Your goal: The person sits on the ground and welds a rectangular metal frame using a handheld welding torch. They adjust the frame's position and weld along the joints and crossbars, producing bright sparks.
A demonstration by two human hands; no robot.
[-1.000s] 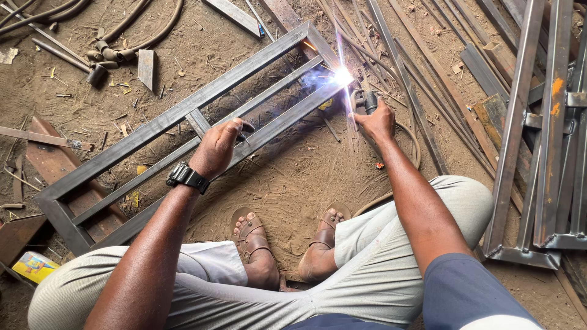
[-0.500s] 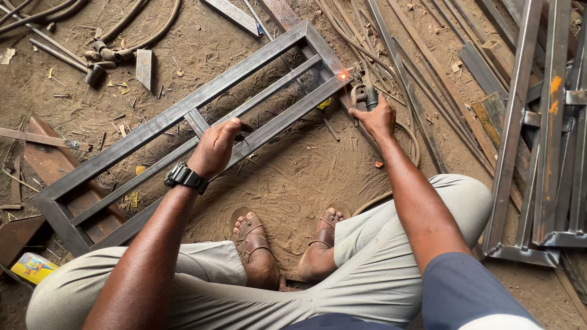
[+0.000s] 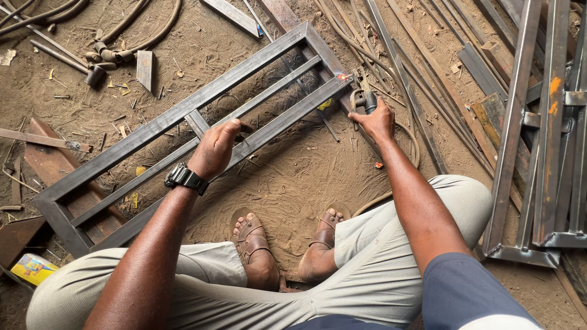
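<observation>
Head view looks down at a person sitting on the dirt floor (image 3: 293,183). Left hand (image 3: 215,148) lies curled on top of the long grey steel frame made of square bars (image 3: 177,116), pressing on its middle bar. Right hand (image 3: 374,119) is closed around the dark welding holder with its cable (image 3: 365,101). The holder's tip sits just beside the far corner of the frame, ahead of that hand.

The frame looks heavy and very stiff, so it likely will not bend. Its bars seem rough, not slippery. A good place to hold it is a long side bar, near the left hand and far from the welded corner, which may be hot.

More grey steel bars standing in a stack (image 3: 544,122) lie well to the right of the right hand.
</observation>
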